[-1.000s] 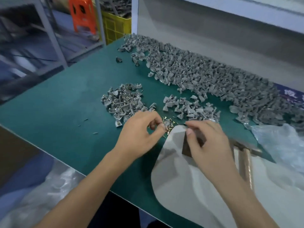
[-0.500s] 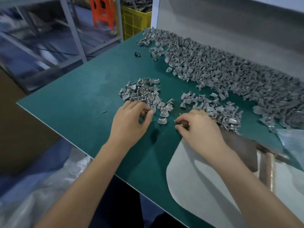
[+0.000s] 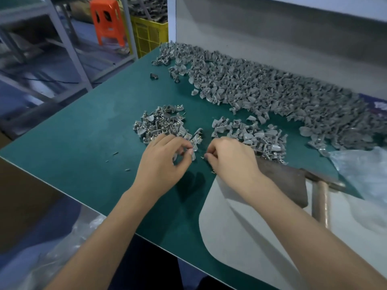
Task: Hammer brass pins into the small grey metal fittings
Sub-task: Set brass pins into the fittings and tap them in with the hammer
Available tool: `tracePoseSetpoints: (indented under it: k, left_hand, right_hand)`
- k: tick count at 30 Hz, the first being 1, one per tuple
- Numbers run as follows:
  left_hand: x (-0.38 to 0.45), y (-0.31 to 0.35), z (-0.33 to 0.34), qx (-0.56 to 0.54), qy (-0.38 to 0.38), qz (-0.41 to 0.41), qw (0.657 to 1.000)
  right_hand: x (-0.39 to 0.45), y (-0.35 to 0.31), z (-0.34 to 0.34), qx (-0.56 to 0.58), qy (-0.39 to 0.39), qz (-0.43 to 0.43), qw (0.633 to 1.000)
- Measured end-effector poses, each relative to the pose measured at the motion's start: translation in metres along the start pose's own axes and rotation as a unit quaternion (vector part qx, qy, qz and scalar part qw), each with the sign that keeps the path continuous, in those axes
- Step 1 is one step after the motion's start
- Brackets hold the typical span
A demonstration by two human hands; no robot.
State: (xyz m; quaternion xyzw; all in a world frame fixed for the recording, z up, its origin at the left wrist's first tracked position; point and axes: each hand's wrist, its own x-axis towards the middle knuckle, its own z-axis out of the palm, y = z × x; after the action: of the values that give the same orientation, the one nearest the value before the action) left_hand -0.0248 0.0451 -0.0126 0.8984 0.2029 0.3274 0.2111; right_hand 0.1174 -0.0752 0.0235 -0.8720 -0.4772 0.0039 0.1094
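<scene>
green surface (image 3: 83, 130) with a long bank of small grey metal fittings (image 3: 272, 86) along its far edge, and two smaller heaps nearer the person: a left heap (image 3: 161, 124), several pieces there showing brass specks (probably pinned already), and a right heap (image 3: 251, 132). a dark block (image 3: 289, 181) and a hammer (image 3: 320, 204) lay unheld beside the right forearm. left hand (image 3: 165, 162), fingers curled, pinched one grey fitting (image 3: 193, 155) at its fingertips; right hand (image 3: 230, 158), fingers likewise curled, appeared to nip a brass pin (image 3: 202, 157) just beside that fitting, the two hands close but not touching. the fittings looked like matt, wedge-shaped castings; the pin was a thin gold sliver, barely resolved. likely risks: the pin slipping from so fine a pinch and rolling among the loose pins (image 3: 213, 172) by the right wrist, or seating crooked, so that a hammer blow would bend it.
</scene>
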Motion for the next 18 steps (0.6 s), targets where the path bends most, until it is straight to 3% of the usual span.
tracePoseSetpoints:
  k: [4,9,13,18]
  left_hand:
    - [0.026,0.019,0.011,-0.039,-0.037,-0.018,0.998]
    - [0.063,0.033,0.042,0.083,-0.071,-0.058,0.992]
    - [0.079,0.035,0.063,0.171,-0.077,-0.105,0.977]
    - [0.086,0.035,0.070,0.178,-0.116,-0.109,0.971]
  right_hand:
    - [-0.012,0.021,-0.013,0.097,0.072,0.039,0.992]
    - [-0.038,0.058,-0.035,0.243,0.185,0.051,0.951]
    - [-0.057,0.077,-0.035,0.275,0.208,0.055,0.937]
    - [-0.074,0.100,-0.032,0.296,0.231,0.075,0.924]
